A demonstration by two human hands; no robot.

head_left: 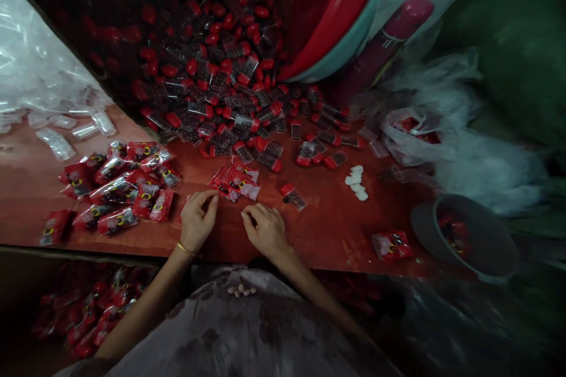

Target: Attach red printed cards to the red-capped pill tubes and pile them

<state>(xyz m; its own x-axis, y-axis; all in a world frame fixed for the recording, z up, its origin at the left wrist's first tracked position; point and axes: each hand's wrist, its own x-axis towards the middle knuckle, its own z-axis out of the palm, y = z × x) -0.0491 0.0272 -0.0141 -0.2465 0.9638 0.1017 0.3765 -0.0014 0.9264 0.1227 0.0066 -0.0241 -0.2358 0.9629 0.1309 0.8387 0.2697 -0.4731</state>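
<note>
My left hand (198, 219) is over the table near its front edge, fingers bent and thumb tip close to the index finger. A bit of red shows at its outer side; what the fingers hold, if anything, is hidden. To the right, my right hand (266, 228) is loosely curled, with thumb and index apart and nothing visible between them. Just beyond both hands lies a small stack of flat red printed packets (239, 178). One clear, red-capped container with dark contents (292, 197) rests beyond my right hand. Filled red packets (118, 188) are heaped left of my left hand.
Many red-capped containers (239, 100) spill from a dark box at the back. Nested red and teal basins (345, 17) stand beside a maroon bottle (398, 29). White pieces (356, 182), a grey tub (424, 230) and clear plastic bags (481, 159) are at the right.
</note>
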